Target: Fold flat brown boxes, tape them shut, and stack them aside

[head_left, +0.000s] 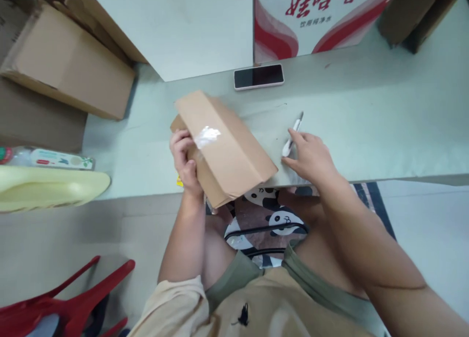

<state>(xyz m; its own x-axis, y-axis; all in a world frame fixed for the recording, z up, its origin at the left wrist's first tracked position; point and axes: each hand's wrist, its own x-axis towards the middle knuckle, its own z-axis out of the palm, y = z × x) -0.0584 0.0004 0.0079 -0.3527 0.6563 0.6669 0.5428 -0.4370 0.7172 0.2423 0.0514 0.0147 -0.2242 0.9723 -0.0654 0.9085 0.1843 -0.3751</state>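
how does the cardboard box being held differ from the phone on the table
The cardboard box is plain brown with shiny clear tape; the phone has a dark screen and a pale rim.
The cardboard box is clearly bigger than the phone.
The cardboard box is tilted in the left grip, while the phone lies flat on the table, untouched.
Both have flat faces and long straight edges.

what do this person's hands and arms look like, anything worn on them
The left hand and right hand are bare, with no gloves, rings or watch showing. The left sleeve is short and plain beige; no right sleeve is in view.
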